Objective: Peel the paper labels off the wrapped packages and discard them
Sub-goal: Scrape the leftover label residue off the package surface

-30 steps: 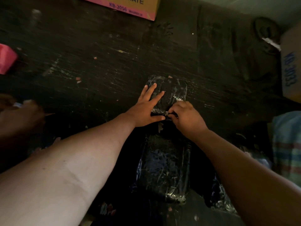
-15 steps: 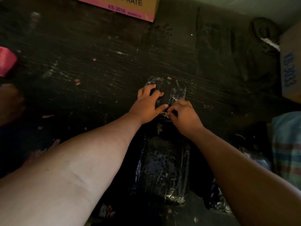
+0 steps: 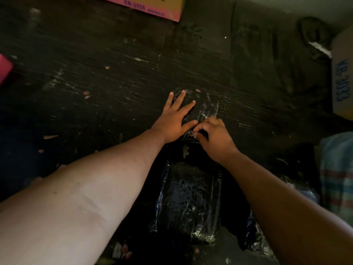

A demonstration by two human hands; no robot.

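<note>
Surface: dark, scratched tabletop, dim light, small pale scraps scattered over it as far as I can see.
Far package: one plastic-wrapped package lies flat near the middle of the table, under both of my hands.
Left hand: my left hand is spread flat on that package, fingers straight and fanned away from me, pressing it down.
Right hand: my right hand sits just beside the left thumb, fingers curled, fingertips pinching at the wrap on the package's near edge; I cannot tell whether a label or only plastic is between them.
Near package: a second, larger wrapped package lies closer to me, between my forearms, its wrap glinting.
Top edge: a cardboard box with a pink band and print "KB-2056" stands at the far side.
Right edge: another carton marked "KB-3033", and below it a striped cloth.
Left edge: a pink object, cut off by the frame.
</note>
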